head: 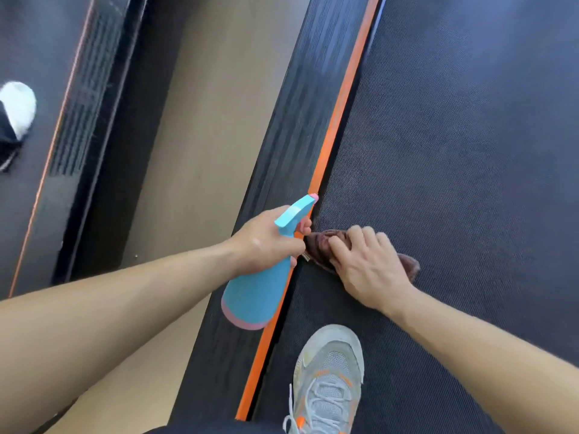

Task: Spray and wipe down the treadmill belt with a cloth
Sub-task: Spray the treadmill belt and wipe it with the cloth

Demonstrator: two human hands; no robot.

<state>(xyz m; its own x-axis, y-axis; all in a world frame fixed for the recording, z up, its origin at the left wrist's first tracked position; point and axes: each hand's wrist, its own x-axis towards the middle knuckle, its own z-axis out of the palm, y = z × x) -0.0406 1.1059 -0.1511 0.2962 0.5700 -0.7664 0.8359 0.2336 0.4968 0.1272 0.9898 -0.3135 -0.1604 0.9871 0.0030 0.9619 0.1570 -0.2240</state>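
The orange stripe (pixel 335 120) along the left edge of the treadmill belt (pixel 454 151) is the line to read everything from. Just right of it, on the belt and almost touching the stripe, lies the brown cloth (pixel 319 242), bunched under the right hand (pixel 366 264). That hand's fingers (pixel 363 236) are bent down over the wad and hold it pressed to the textured surface. This looks like a scrubbing grip for the margin where belt meets stripe, a seam that probably traps dust.

Across the stripe hangs the blue spray bottle (pixel 260 292), its pink base toward the person and its nozzle pointing up the stripe and away. The left hand (pixel 266 242) grips its neck, fingers (pixel 304 227) wrapped round under the head near the trigger; whether one is squeezing I cannot tell. Held this close beside the cloth, the bottle seems ready to wet the next patch without being put down.

A grey shoe (pixel 329 380) stands on the belt right of the stripe, nearer the person than the cloth. Left of the stripe comes the dark ribbed side rail (pixel 297 120), then the tan floor (pixel 203 120), then a second treadmill (pixel 78 120) farthest left. I judge the wiping is under way, with most of the belt beyond the cloth yet to cover
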